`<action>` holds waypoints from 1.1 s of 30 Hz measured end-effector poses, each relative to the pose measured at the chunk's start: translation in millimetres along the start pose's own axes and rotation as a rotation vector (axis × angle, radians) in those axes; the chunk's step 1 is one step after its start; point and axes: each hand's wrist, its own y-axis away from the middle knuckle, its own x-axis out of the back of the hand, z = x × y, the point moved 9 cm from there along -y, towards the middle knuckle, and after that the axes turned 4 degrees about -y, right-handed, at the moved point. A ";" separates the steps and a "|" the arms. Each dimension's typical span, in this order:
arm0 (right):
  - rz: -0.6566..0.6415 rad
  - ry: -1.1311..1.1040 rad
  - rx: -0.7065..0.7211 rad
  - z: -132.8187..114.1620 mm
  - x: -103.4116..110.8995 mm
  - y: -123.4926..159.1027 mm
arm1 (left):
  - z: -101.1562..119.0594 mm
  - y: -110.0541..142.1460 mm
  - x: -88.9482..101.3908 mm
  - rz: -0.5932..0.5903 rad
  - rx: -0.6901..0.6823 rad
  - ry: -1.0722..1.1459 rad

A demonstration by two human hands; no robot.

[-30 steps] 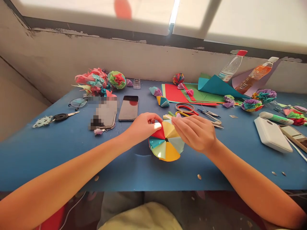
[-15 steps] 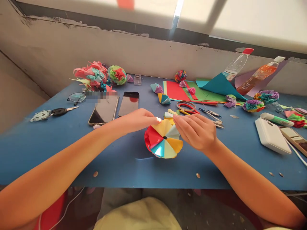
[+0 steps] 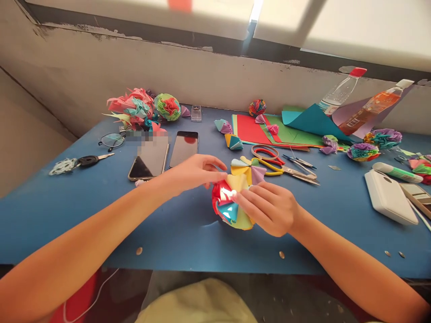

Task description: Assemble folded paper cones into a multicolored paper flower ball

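A round paper flower ball (image 3: 244,220) of folded red, blue, yellow and pale green petals rests on the blue table. My right hand (image 3: 271,208) covers its right side, with the fingertips pinched together at a petal near the centre. At the ball's upper left edge is my left hand (image 3: 198,172); its thumb touches the paper and the other fingers curve apart from it. Just behind the ball lies a smaller folded paper piece (image 3: 244,168) in yellow, pale blue, green and lilac. The right hand hides part of the ball.
Beyond the hands lie scissors (image 3: 299,175) with yellow handles, a red-handled pair (image 3: 269,154), and coloured paper sheets (image 3: 247,130). Two phones (image 3: 183,150), keys (image 3: 88,160) and glasses (image 3: 112,140) are left. A white power bank (image 3: 390,197), glue stick (image 3: 397,172) and bottles (image 3: 373,107) stand right.
My right hand has come down and left from the ball's upper right edge onto its face. The left fingers have spread a little. The smaller paper piece behind now shows more fully.
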 end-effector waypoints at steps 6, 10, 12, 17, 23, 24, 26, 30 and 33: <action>0.021 0.023 -0.016 -0.9 -3.4 1.7 | 13.1 23.2 15.4 0.217 -0.014 -0.297; 0.008 0.056 0.000 -5.4 -4.2 1.6 | 10.2 31.0 5.6 0.152 0.034 -0.383; 0.001 0.081 0.007 -7.4 -4.8 1.3 | 6.1 30.1 3.9 0.137 0.064 -0.390; -0.014 0.152 0.008 -10.0 -6.4 -1.4 | 8.1 22.3 -1.2 0.118 -0.021 -0.297; -0.056 0.153 -0.026 -6.9 -9.9 -3.8 | 7.7 18.6 -9.4 0.104 -0.070 -0.117; -0.061 0.144 -0.025 -6.7 -10.1 -4.0 | 8.5 18.6 -10.8 0.094 -0.083 -0.089; -0.071 0.128 -0.023 -5.8 -10.3 -4.1 | 8.9 18.5 -12.5 0.078 -0.092 -0.068; -0.079 0.111 -0.025 -3.2 -9.9 -3.5 | 7.5 17.9 -13.4 0.060 -0.080 -0.084; -0.055 0.099 -0.049 0.0 -8.2 -2.1 | 6.6 17.6 -12.2 0.076 -0.068 -0.083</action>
